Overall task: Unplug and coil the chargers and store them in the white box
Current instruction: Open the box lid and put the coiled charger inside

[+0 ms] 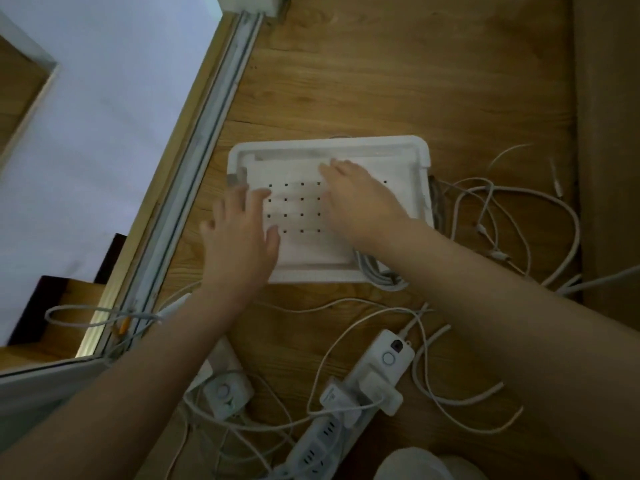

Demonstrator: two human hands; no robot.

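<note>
You are working at the box (424, 174), not at the chargers (377, 386). Both hands are lying over its dotted panel (301, 209). Your left hand (239, 233) is hovering or pressing with fingers (258, 199) spread wide and holding nothing. Your right hand (356, 199) is resting flat with fingers straight, also holding nothing, its tips pointing at the far rim.

By my judgement you are opening or readying the box, so the task is at an early step. The chargers are sitting plugged into the strip (311, 448), well behind both wrists and away from any fingertip. Loose cables (502, 220) are trailing off beyond your right hand. One coil (377, 271) is lying just under your right wrist at the box's near corner.

The next move is calling for freeing the panel, or pulling back to the strip to grip a charger body.

Motion is blurring your left hand, so I cannot tell whether it is touching the panel. I cannot tell whether the panel is a lid or the box's floor. Your right forearm is hiding part of the coil, and the frame edge is cutting off the strip's near end.
</note>
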